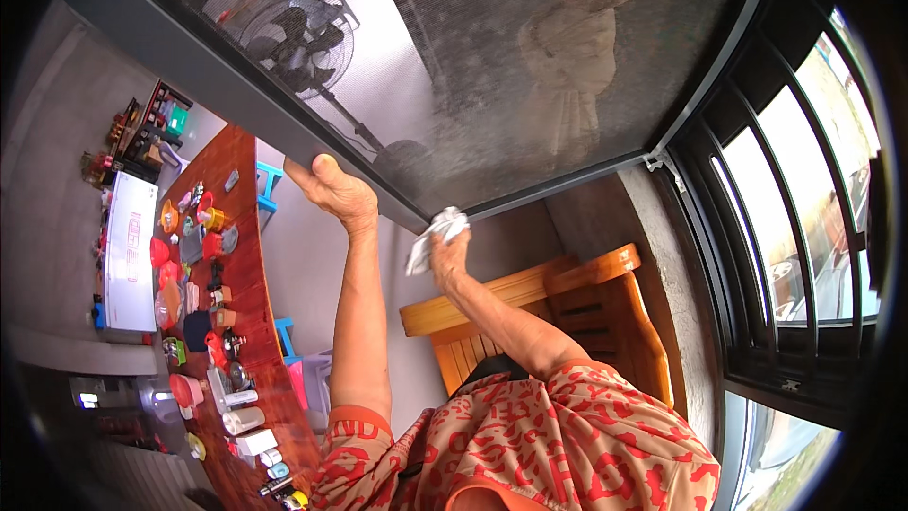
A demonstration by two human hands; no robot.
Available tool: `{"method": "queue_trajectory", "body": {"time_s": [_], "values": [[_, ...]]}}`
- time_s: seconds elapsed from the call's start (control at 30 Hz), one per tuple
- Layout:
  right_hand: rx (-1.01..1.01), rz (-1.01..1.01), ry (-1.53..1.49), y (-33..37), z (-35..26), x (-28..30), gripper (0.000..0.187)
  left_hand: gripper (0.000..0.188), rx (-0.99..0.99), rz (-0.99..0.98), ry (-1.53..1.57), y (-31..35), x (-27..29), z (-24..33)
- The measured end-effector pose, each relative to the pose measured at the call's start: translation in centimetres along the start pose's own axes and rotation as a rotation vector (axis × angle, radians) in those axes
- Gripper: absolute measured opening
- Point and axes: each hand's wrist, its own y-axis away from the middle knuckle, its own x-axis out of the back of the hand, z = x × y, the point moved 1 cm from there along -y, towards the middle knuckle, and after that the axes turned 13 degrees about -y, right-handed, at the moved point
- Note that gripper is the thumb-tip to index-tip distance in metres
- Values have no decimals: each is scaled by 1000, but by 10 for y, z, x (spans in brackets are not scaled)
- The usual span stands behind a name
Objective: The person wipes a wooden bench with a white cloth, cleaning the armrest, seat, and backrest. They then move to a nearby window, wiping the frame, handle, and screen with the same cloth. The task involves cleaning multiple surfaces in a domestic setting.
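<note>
A crumpled white fabric cloth point(438, 232) was bunched at the lower corner of a large, dark-grey-framed mesh panel point(473, 85), where two of its straight rails met. The cloth looked light, soft and limp, easiest to hold as a wad in the palm. The panel seemed stiff along its frame but weaker across the mesh (a hard push there would probably have dented it), so the smooth rails looked the better place for a grip.

The right hand point(452, 258) had its fingers closed on the cloth just beside the panel's corner, its arm slanting up and leftward. The left hand point(336, 194) was raised against the panel's long rail, left of that corner, thumb pointing up; whether its fingers were clamped around the rail could not be told. Its arm rose nearly straight.

A black pedestal fan point(305, 45) showed in the panel, whether through the mesh or reflected being unclear. Below the panel stood an orange-brown slatted wooden bench point(586, 273); to its left, a glossy red-brown wooden table point(243, 218); to its right, a black-barred window point(794, 208).
</note>
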Motion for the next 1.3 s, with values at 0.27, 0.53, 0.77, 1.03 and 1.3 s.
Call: {"method": "queue_trajectory", "body": {"time_s": [0.27,0.53,0.77,1.03,1.3], "values": [[-752,-320,-557,24,-73,12,29,70,-22,-28,13,-1,4,-12],[-851,-443,-851,-49,-87,55,16,66,-84,19,25,-2,-1,-11],[-765,-494,-950,-86,-115,115,17,63,-58,10,-41,-4,3,-20],[-378,-98,-724,-144,-168,196,16,69,-46,-3,1,-8,9,-30],[220,195,-746,-193,-194,249,24,69,-126,42,-91,-10,6,-21]]}}
